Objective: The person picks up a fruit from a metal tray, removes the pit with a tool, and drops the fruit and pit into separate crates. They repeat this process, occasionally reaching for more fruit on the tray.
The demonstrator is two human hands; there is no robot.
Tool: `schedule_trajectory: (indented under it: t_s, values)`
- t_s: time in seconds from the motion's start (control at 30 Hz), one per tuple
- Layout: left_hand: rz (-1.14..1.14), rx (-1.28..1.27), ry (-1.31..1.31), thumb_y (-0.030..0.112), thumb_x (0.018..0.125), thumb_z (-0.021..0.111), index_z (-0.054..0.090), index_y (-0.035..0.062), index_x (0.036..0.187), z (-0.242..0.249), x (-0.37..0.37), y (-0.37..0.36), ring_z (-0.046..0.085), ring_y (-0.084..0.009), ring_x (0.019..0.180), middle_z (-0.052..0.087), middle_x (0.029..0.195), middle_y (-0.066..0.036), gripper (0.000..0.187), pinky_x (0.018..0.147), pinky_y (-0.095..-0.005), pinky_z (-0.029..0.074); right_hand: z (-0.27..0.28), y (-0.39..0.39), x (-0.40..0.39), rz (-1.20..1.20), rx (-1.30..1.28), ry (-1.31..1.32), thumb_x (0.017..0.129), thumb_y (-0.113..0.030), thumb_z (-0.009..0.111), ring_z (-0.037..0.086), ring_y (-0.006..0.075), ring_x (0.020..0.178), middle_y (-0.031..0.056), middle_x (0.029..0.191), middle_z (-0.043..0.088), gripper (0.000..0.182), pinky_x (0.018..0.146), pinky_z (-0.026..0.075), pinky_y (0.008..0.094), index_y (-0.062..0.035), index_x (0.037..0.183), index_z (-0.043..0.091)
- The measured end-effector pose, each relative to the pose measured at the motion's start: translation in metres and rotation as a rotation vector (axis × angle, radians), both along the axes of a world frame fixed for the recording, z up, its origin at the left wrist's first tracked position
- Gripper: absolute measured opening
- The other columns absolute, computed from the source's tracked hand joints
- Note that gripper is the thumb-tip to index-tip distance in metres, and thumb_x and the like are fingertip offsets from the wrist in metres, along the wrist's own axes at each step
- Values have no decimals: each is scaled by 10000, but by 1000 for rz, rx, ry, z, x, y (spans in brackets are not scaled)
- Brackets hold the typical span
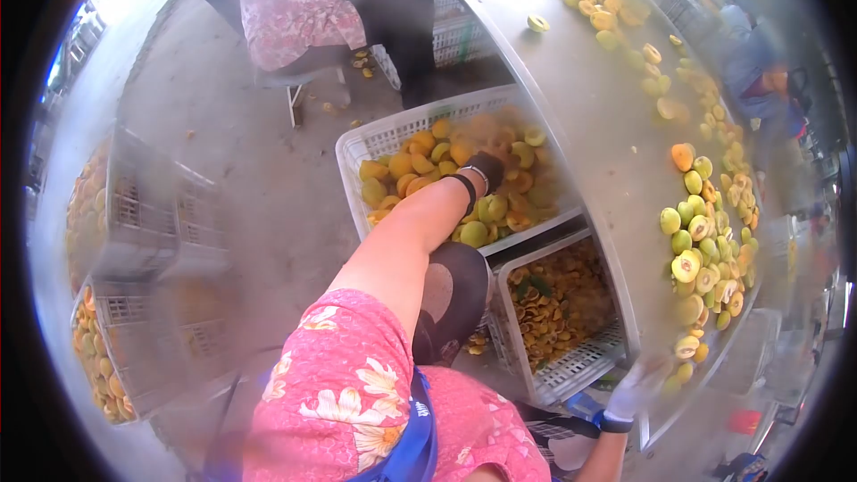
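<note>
My left hand [489, 171], in a dark glove with a wristband and a bracelet, reaches into a white plastic crate [350, 180]. Halved and whole yellow-orange and green stone fruit [420, 161], apricot- or peach-like, fills this crate. A blur covers the fingers, so I cannot tell if they grip a fruit. At the lower right my right hand [629, 393], in a white glove with a dark cuff, is by the near corner of the metal table [571, 62]; its fingers are smeared. Beyond it lies a pile of halved green and orange fruit [705, 259] on the tabletop.
Below the crate stands another white crate [571, 375] with smaller orange-brown pieces. Stacked fruit crates [134, 214] stand at the left on the concrete floor [259, 178]. A seated person [299, 9] in a pink patterned top is ahead, beside a stool [299, 85]. More fruit runs along the table.
</note>
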State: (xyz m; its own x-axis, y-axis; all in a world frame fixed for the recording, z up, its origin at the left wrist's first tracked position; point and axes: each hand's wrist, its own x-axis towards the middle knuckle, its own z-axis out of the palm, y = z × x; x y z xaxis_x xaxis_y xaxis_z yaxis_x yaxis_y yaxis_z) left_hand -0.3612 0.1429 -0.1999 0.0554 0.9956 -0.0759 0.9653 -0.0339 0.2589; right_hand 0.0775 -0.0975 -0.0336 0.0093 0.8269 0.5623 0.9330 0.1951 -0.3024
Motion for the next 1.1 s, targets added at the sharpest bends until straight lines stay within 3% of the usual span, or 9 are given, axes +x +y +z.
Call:
schedule_trajectory:
  t_s: [0.23, 0.3, 0.33, 0.47, 0.57, 0.7, 0.83, 0.9, 1.1]
  values:
    - [214, 249, -346, 333, 688, 789, 681, 114, 1154, 66, -77, -81, 547, -422, 1159, 592, 1246, -215, 526, 1019, -483, 461, -6, -1, 9, 22, 8, -13, 1004, -132, 577, 632, 301, 1012, 218, 1126, 616, 349, 900, 514, 379, 102, 1254, 508]
    - [343, 377, -339, 335, 695, 776, 626, 102, 1249, -2, -135, -91, 481, -444, 1252, 537, 1327, -253, 619, 1097, -474, 399, -4, -1, 7, 26, -12, 7, 1004, -118, 572, 632, 292, 1024, 215, 1144, 612, 353, 916, 514, 377, 104, 1268, 501]
    - [344, 325, -82, 405, 712, 766, 533, 121, 1377, 2, -148, -108, 370, -460, 1371, 441, 1449, -264, 760, 1157, -529, 305, -1, -2, 5, 23, -30, 15, 1003, -111, 569, 632, 287, 1029, 214, 1152, 611, 354, 924, 514, 374, 105, 1275, 497]
    - [475, -48, -102, 547, 728, 737, 294, 156, 1552, 29, -139, -160, 153, -445, 1494, 224, 1607, -223, 1015, 1165, -636, 192, -2, -4, 6, 11, -87, 125, 999, -90, 564, 633, 272, 1045, 213, 1183, 611, 369, 945, 513, 364, 106, 1302, 488]
    - [318, -206, 153, 561, 734, 724, 294, 154, 1557, 6, -124, -171, 125, -446, 1501, 219, 1614, -220, 1014, 1172, -613, 195, -5, -2, 5, 31, -36, 102, 994, -84, 568, 635, 265, 1048, 216, 1208, 609, 382, 958, 510, 356, 109, 1312, 484]
    - [450, -116, 65, 479, 767, 712, 470, 127, 1451, 14, -96, -140, 181, -428, 1490, 272, 1590, -225, 807, 1187, -582, 189, 0, 0, 6, 65, -31, 3, 980, -74, 587, 629, 251, 1018, 197, 1169, 629, 379, 938, 500, 341, 86, 1312, 502]
    - [-53, 112, -239, 327, 796, 688, 508, 119, 1409, 10, -50, -119, 308, -401, 1444, 327, 1558, -230, 672, 1175, -578, 216, 8, 1, -5, 91, 6, 4, 974, -69, 589, 612, 232, 953, 161, 1074, 624, 355, 903, 498, 328, 75, 1291, 516]
    - [-280, 200, -81, 222, 791, 668, 501, 117, 1399, 1, -11, -108, 357, -384, 1414, 383, 1509, -214, 639, 1156, -536, 282, 9, 2, -6, 81, 12, 43, 956, -67, 602, 619, 234, 915, 157, 1039, 624, 347, 867, 507, 327, 64, 1270, 531]
    - [-521, -226, -389, 272, 811, 674, 484, 167, 1426, -7, 21, -75, 403, -365, 1390, 410, 1495, -174, 653, 1147, -535, 319, -2, 0, 2, 23, -6, 121, 937, -53, 605, 627, 231, 885, 151, 1032, 626, 345, 846, 516, 332, 56, 1258, 542]
